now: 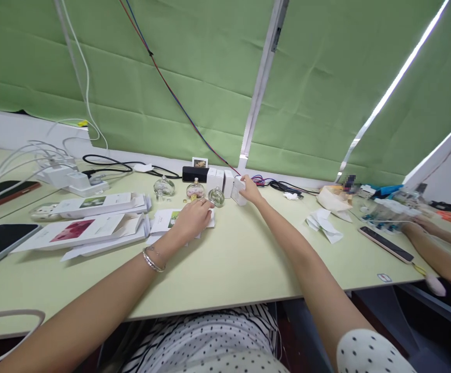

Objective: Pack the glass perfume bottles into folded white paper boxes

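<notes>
My right hand grips a small white box from its right side; the box stands slightly tilted on the table. Two more small white boxes stand upright just left of it. My left hand is over the table with its fingers bent and drawn together, beside a round glass bottle; what its fingertips hold, if anything, is hidden. Behind that hand stands a round bottle with pinkish content. Farther left is another round clear bottle. Under and beside the left hand lies a flat white printed carton.
More flat white cartons lie to the left, near a phone and power strips with cables. A black box stands at the back. Crumpled white paper, another phone and another person's arms are at the right.
</notes>
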`<state>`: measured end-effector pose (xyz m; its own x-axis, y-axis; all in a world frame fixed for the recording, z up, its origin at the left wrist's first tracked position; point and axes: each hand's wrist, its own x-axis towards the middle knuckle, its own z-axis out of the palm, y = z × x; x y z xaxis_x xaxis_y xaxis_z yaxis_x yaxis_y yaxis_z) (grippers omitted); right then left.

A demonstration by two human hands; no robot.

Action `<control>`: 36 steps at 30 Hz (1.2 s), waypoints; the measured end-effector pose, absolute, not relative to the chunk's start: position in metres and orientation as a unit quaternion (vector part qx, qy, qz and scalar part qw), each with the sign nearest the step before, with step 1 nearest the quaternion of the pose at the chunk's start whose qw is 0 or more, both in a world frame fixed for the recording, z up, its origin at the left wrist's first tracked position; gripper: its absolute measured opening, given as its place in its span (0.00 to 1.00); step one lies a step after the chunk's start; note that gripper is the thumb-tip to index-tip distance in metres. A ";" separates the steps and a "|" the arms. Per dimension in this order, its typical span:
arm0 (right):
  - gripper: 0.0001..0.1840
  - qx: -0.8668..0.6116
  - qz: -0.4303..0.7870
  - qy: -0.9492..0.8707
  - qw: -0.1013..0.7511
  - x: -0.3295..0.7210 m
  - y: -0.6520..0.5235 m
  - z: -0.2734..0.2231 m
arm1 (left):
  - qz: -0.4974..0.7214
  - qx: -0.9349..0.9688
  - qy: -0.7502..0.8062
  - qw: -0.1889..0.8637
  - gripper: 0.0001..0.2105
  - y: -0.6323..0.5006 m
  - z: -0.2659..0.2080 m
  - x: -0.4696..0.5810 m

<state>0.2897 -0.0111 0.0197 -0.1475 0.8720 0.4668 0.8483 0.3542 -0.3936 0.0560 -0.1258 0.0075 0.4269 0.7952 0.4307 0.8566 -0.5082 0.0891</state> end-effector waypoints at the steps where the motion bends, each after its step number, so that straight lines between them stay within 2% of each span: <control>1: 0.23 -0.565 0.011 -0.763 0.314 0.294 -0.025 0.019 | -0.225 -0.845 -0.481 0.066 0.14 -0.126 0.007 0.057; 4: 0.25 -0.551 -0.006 -0.783 0.288 0.295 -0.076 0.011 | -0.243 -0.858 -0.452 0.040 0.17 -0.128 0.002 0.060; 9: 0.35 -0.466 -0.069 -0.856 0.213 0.263 -0.158 -0.017 | -0.254 -0.882 -0.382 -0.109 0.34 -0.136 -0.012 0.068; 13: 0.47 -0.419 -0.024 -0.888 0.189 0.256 -0.172 -0.022 | -0.236 -0.895 -0.338 -0.172 0.30 -0.143 -0.016 0.071; 16: 0.57 -0.383 0.036 -0.912 0.146 0.268 -0.156 -0.019 | -0.215 -0.902 -0.328 -0.182 0.33 -0.145 -0.016 0.071; 19: 0.62 -0.399 0.067 -0.905 0.131 0.276 -0.143 -0.021 | -0.191 -0.906 -0.338 -0.171 0.36 -0.145 -0.018 0.072; 25: 0.60 -0.464 0.022 -0.868 0.175 0.272 -0.147 -0.028 | -0.228 -0.872 -0.388 -0.191 0.33 -0.139 -0.014 0.071; 29: 0.56 -0.480 0.038 -0.844 0.236 0.274 -0.149 -0.027 | -0.359 -0.804 -0.382 -0.280 0.25 -0.136 -0.006 0.073; 31: 0.52 -0.474 0.102 -0.819 0.308 0.275 -0.149 -0.027 | -0.447 -0.765 -0.321 -0.335 0.23 -0.138 -0.004 0.075; 33: 0.50 -0.432 0.204 -0.785 0.393 0.274 -0.149 -0.028 | -0.497 -0.753 -0.256 -0.347 0.21 -0.143 -0.005 0.078; 36: 0.50 -0.337 0.326 -0.757 0.455 0.270 -0.152 -0.027 | -0.482 -0.802 -0.217 -0.278 0.14 -0.149 -0.006 0.078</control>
<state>0.2699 -0.1517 -0.0274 -0.3588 0.8069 0.4692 0.2135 0.5603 -0.8003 0.0778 -0.1492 -0.0058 0.4420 0.6165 0.6516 0.0803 -0.7507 0.6557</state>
